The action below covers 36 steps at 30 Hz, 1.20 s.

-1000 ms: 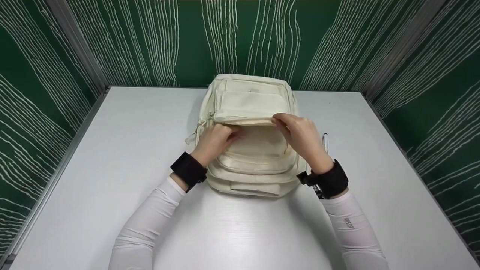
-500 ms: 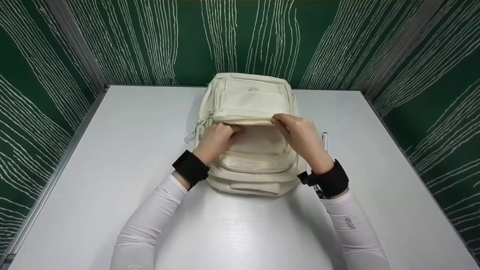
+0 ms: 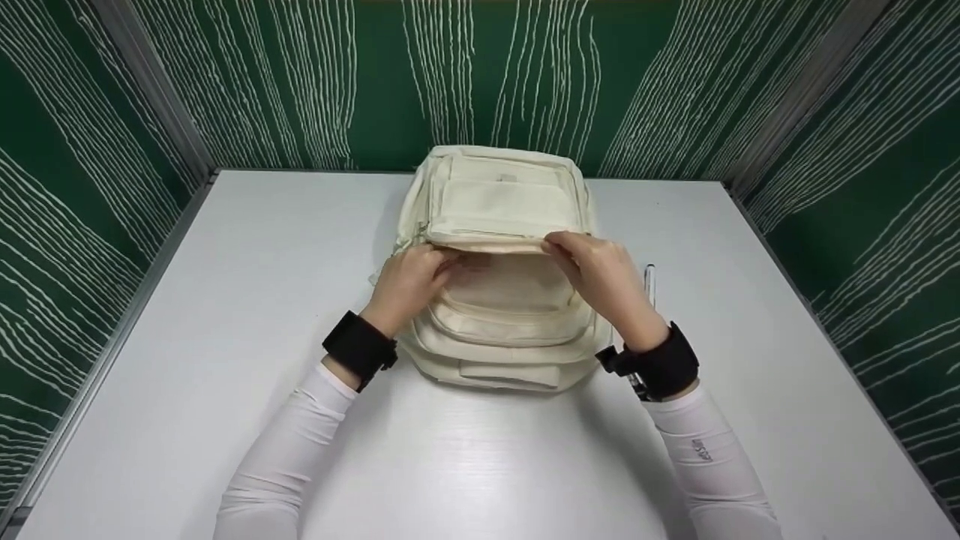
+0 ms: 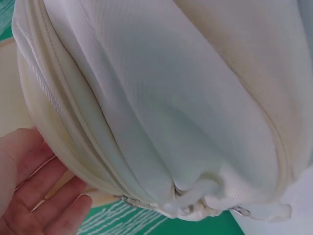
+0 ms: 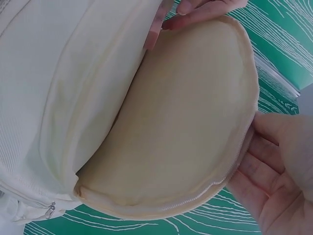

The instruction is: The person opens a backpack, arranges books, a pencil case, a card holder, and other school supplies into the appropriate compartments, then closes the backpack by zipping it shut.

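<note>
A cream backpack (image 3: 499,206) lies on the white table with its front pocket unzipped. The pocket's front panel (image 5: 171,122) is held away from the bag, and its inner lining shows in the right wrist view. My right hand (image 3: 604,274) pinches the panel's rim at the right between thumb and fingers. At the left end of the opening is my left hand (image 3: 409,285). Its fingers (image 4: 54,205) are loosely extended beside the panel's edge in the left wrist view. The right wrist view shows left fingertips at the pocket's mouth. The pocket's depth is hidden.
A pen (image 3: 650,281) lies on the white table (image 3: 187,337), right of the backpack and close to my right hand. Zip pulls (image 4: 239,211) hang at the bag's side. Green walls (image 3: 382,90) with white streaks enclose the table's back and sides.
My left hand has shifted left, its fingers drawing back from farther inside the pocket toward its left edge. My right hand keeps its pinch on the rim, almost unmoved.
</note>
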Each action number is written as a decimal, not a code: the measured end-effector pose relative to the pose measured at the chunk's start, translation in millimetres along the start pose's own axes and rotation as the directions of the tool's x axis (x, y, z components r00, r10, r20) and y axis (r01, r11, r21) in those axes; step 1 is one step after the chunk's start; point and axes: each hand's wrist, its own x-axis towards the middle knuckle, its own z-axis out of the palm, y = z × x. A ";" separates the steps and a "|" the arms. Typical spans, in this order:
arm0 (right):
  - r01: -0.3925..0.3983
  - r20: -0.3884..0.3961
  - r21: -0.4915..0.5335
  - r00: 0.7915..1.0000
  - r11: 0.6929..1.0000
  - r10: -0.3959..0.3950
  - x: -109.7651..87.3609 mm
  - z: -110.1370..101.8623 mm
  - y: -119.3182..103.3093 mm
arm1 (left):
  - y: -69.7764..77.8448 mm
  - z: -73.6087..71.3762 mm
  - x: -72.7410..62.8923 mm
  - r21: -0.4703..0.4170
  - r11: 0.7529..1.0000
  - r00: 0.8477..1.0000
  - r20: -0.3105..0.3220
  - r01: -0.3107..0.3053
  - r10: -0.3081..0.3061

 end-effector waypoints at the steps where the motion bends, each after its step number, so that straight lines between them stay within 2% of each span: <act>1: -0.001 0.001 -0.001 1.000 1.000 0.001 -0.8 0.1 -0.2 | -2.1 -1.4 -2.0 -0.006 1.000 1.000 -0.008 0.009 -0.009; 7: 0.002 0.001 -0.014 1.000 1.000 -0.002 -4.5 0.5 -1.3 | -15.9 -10.9 -7.9 -0.037 0.997 0.995 -0.060 0.072 -0.074; 11: -0.003 0.006 -0.009 1.000 1.000 0.003 -6.6 0.5 -1.7 | -21.6 -18.4 -7.3 -0.052 0.989 0.983 -0.111 0.142 -0.147; 14: 0.001 0.011 0.000 1.000 1.000 -0.001 -8.8 1.1 -1.4 | -20.6 -23.2 -6.2 -0.072 0.985 0.977 -0.139 0.154 -0.163; 18: 0.011 0.014 0.007 1.000 1.000 -0.011 -11.3 2.1 -1.5 | -12.3 -25.8 -4.6 -0.127 0.988 0.981 -0.163 0.083 -0.103; 22: 0.009 0.018 0.008 1.000 1.000 -0.009 -13.3 3.5 -2.1 | 0.1 -24.7 -3.4 -0.163 0.986 0.985 -0.171 -0.034 0.006; 27: 0.008 0.028 0.016 1.000 1.000 -0.009 -14.9 4.9 -2.8 | 12.6 -22.2 -2.9 -0.154 0.975 0.979 -0.152 -0.162 0.139; 31: 0.008 0.029 0.018 1.000 1.000 -0.009 -15.6 4.5 -3.7 | 16.9 -21.7 -1.6 -0.121 0.971 0.971 -0.146 -0.207 0.189; 36: 0.010 0.030 0.002 0.999 1.000 -0.010 -16.1 4.3 -4.6 | 17.6 -20.6 -0.9 -0.106 0.970 0.966 -0.160 -0.221 0.203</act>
